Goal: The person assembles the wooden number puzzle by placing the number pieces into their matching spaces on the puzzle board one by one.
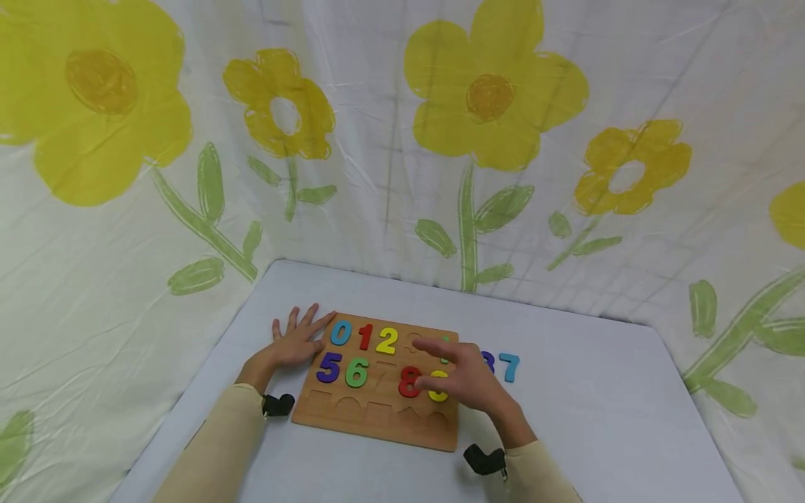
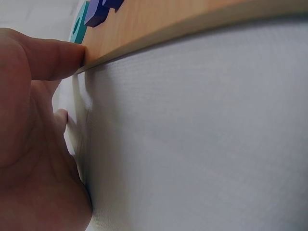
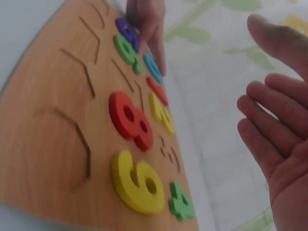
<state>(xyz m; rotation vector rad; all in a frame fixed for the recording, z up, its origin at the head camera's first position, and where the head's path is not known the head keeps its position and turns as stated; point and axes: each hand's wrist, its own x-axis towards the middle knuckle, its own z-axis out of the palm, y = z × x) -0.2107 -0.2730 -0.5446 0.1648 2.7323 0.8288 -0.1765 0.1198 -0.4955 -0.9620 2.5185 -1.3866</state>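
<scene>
A wooden number board point(image 1: 333, 419) lies on the table. Seated in it are a light blue 0 point(image 1: 341, 332), red 1 point(image 1: 365, 337), yellow 2 point(image 1: 386, 341), purple 5 point(image 1: 329, 367), green 6 point(image 1: 356, 372), red 8 point(image 3: 130, 120), yellow 9 point(image 3: 137, 185) and green 4 point(image 3: 181, 202). The 3 and 7 recesses show bare wood. My left hand point(image 1: 294, 347) rests at the board's left edge, fingers spread, thumb point(image 2: 60, 60) touching the edge. Above the board's right side, my right hand point(image 1: 472, 377) hovers with fingers apart, holding nothing, partly covering the 9 and 4 in the head view.
To the right of the board, a blue 7 point(image 1: 509, 367) and a purple 3 point(image 1: 488, 360), partly behind my right hand, lie on the white table point(image 1: 597, 419). Shaped recesses line the board's near row. A flower-printed curtain point(image 1: 371, 195) hangs behind the table.
</scene>
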